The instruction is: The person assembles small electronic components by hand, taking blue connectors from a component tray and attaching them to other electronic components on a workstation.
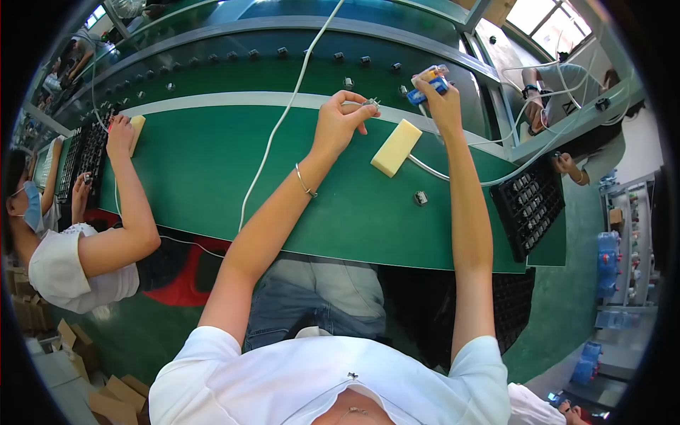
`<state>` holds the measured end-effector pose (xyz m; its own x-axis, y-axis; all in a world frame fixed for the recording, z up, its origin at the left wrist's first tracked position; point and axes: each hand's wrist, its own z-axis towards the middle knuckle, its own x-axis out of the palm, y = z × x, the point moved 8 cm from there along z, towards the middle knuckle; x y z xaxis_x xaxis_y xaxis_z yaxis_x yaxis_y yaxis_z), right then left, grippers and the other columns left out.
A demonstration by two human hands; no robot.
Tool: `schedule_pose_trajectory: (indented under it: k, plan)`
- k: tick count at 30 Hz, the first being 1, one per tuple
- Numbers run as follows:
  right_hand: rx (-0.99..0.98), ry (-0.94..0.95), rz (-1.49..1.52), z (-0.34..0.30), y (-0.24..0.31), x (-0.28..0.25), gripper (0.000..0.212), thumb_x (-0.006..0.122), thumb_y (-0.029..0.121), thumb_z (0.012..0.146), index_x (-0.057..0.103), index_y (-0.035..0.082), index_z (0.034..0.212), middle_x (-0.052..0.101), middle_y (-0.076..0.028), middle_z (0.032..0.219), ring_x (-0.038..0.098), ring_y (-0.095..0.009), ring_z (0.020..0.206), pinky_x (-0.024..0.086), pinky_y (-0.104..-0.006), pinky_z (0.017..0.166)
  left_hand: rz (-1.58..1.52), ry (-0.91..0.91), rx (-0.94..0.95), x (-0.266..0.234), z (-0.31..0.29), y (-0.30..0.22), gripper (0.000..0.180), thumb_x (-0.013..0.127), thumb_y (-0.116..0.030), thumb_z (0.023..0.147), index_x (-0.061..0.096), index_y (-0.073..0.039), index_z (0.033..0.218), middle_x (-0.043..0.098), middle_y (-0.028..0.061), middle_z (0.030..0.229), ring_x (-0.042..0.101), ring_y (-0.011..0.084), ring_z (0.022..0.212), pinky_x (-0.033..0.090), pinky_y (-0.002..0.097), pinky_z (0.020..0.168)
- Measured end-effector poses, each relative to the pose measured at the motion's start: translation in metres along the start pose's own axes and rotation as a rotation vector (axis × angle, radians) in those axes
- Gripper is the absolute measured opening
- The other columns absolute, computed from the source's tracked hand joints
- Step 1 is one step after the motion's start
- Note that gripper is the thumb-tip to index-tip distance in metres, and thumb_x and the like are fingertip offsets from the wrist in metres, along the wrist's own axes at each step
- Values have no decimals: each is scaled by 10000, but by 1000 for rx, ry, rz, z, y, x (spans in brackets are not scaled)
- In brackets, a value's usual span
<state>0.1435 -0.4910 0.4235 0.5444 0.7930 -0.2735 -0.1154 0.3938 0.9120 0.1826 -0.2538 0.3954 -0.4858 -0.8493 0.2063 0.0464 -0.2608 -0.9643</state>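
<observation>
My left hand (338,122) pinches a small metallic part with thin prongs (372,105) above the green table, near its far edge. To the right, the fingers of my right hand (442,105) are closed round a blue device with an orange and clear top (431,86); its exact kind is not plain. Between my forearms lies a pale yellow block (397,147), a white cable running from beside it to the right. Nearer to me, a small dark and silver component (421,197) rests on the tabletop, touched by neither hand.
A black compartment tray (528,205) holding several small parts sits at the table's right end. Beyond the table, small components (348,83) stand spaced along a dark green belt. A white cord (283,117) crosses the table left of me. Co-workers (131,212) sit at both sides.
</observation>
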Motion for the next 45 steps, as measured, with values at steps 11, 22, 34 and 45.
schedule_pose_trajectory:
  k: [11, 22, 34, 45]
  plan:
    - [265, 158, 476, -103, 7, 8, 321, 674, 177, 889, 620, -21, 1136, 673, -75, 972, 651, -101, 813, 524, -234, 660, 34, 231, 22, 55, -32, -21, 215, 749, -61, 822, 585, 34, 925, 720, 122, 784, 646, 116, 628, 503, 234, 586]
    - [327, 245, 355, -116, 3, 2, 399, 720, 242, 881, 614, 36, 1205, 675, -20, 977, 624, -74, 768, 464, -208, 604, 165, 220, 67, 43, -18, -9, 192, 721, -144, 872, 593, -21, 943, 684, 50, 829, 626, 74, 746, 436, 207, 575]
    - [-194, -160, -406, -119, 41, -10, 333, 746, 305, 760, 662, 69, 980, 674, -175, 860, 671, -371, 773, 536, -423, 708, 278, 654, 525, 263, -80, -73, 131, 679, -135, 795, 638, -22, 847, 628, 103, 816, 618, 233, 716, 491, 328, 641]
    - [-177, -131, -442, -122, 36, -13, 304, 736, 295, 745, 658, 73, 937, 675, -159, 882, 664, -375, 796, 544, -441, 704, 968, 959, 849, 476, -73, 76, 125, 630, -160, 822, 699, -82, 891, 641, 160, 988, 670, 333, 924, 563, 446, 756]
